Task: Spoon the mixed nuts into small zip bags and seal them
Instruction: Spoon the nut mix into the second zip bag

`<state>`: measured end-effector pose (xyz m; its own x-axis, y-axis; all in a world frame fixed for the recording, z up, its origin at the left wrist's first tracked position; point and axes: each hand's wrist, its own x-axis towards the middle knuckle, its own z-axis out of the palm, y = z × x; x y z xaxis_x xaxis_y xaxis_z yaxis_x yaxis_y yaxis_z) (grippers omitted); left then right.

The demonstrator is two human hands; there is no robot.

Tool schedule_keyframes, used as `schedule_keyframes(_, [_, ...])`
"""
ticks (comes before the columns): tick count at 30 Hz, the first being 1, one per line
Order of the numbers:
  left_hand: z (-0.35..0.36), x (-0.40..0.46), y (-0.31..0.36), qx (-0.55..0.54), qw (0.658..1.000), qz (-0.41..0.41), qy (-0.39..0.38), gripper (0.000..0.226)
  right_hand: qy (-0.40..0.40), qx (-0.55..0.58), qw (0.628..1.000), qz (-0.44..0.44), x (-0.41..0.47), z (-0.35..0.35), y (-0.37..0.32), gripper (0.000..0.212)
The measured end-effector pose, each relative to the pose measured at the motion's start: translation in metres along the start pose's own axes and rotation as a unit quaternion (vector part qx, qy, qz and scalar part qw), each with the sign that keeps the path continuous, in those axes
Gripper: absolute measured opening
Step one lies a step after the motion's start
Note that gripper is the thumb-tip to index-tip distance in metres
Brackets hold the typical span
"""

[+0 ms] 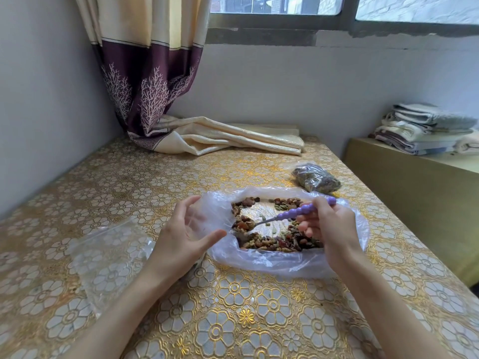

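Mixed nuts [272,242] lie in a ring inside a large clear plastic bag [272,263] spread open on the table. My right hand [329,229] grips the purple beaded handle of a spoon [298,214], whose metal bowl carries a heap of nuts at the bag's left side. My left hand [181,237] hovers at the bag's left rim, fingers spread and loosely curved, touching or just above the plastic. Empty clear zip bags [103,257] lie flat to the left. A filled zip bag [315,180] of nuts lies behind the big bag on the right.
The table [233,320] has a gold floral cover and stands in a wall corner. A cream and purple curtain [207,138] drapes onto its far end. A lower surface with folded towels [425,130] stands to the right.
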<state>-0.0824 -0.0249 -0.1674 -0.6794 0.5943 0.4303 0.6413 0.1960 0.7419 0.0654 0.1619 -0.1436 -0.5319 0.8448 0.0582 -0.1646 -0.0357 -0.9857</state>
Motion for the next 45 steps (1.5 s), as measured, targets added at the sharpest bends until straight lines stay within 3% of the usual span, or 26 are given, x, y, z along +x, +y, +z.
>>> schedule_keyframes(11, [0.004,-0.001,-0.002,0.038,0.999,-0.010,-0.033,0.067,0.035,0.045,0.993,-0.103,-0.004,0.000,-0.005,0.025])
schedule_keyframes(24, [0.005,0.000,-0.002,-0.024,0.999,-0.020,-0.026,0.063,-0.212,0.017,0.958,-0.195,-0.034,0.031,-0.002,0.020])
schedule_keyframes(29, [0.005,0.000,0.000,-0.048,0.999,-0.007,-0.006,0.064,-0.244,0.018,0.949,-0.196,-0.031,0.026,-0.004,0.016])
schedule_keyframes(32, [0.005,-0.001,0.000,-0.048,0.999,-0.004,-0.002,0.062,-0.209,0.042,0.958,-0.194,-0.027,0.022,-0.006,0.015])
schedule_keyframes(40, [0.003,-0.002,-0.002,-0.010,1.000,0.008,0.002,0.073,-0.004,0.051,0.992,-0.119,0.005,-0.013,-0.003,0.021])
schedule_keyframes(45, [0.002,-0.003,-0.002,-0.013,1.000,0.012,-0.003,0.072,0.002,-0.022,0.991,-0.129,0.016,-0.028,0.000,0.028])
